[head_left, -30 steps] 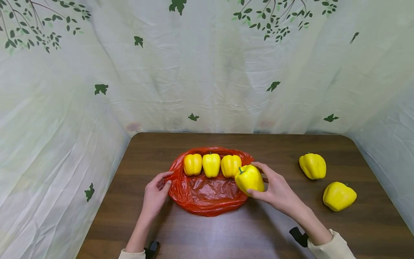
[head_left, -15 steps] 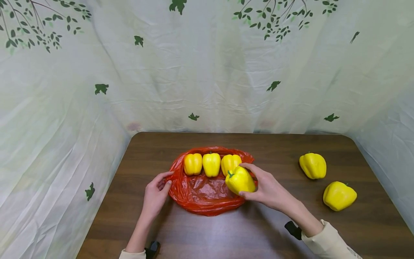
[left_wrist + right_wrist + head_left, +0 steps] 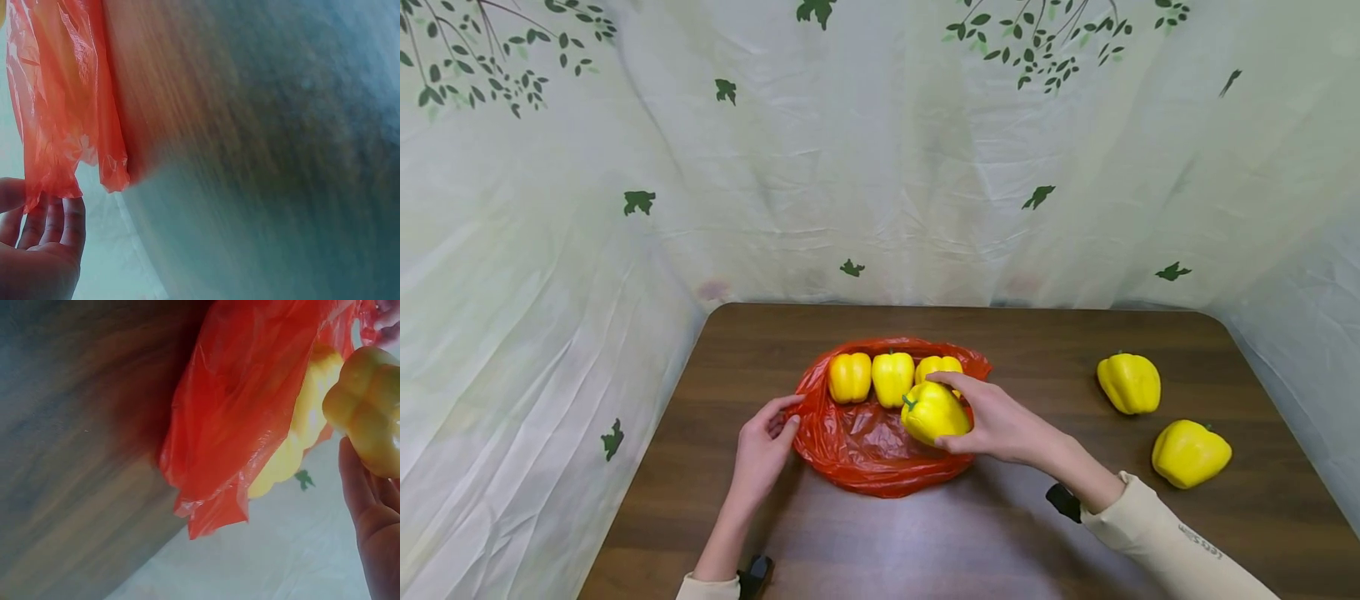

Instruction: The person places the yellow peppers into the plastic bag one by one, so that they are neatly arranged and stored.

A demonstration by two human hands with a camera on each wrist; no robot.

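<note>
Basically, the right hand (image 3: 988, 422) gripped a yellow pepper (image 3: 934, 414) over the red bag (image 3: 883, 482), the left hand (image 3: 762, 448) pinched its rim (image 3: 809, 414), and lowering too near the three bagged peppers (image 3: 892, 379) risked knocking them askew.

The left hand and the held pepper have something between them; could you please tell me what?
The head view shows part of the red bag between the left hand and the held pepper.
</note>
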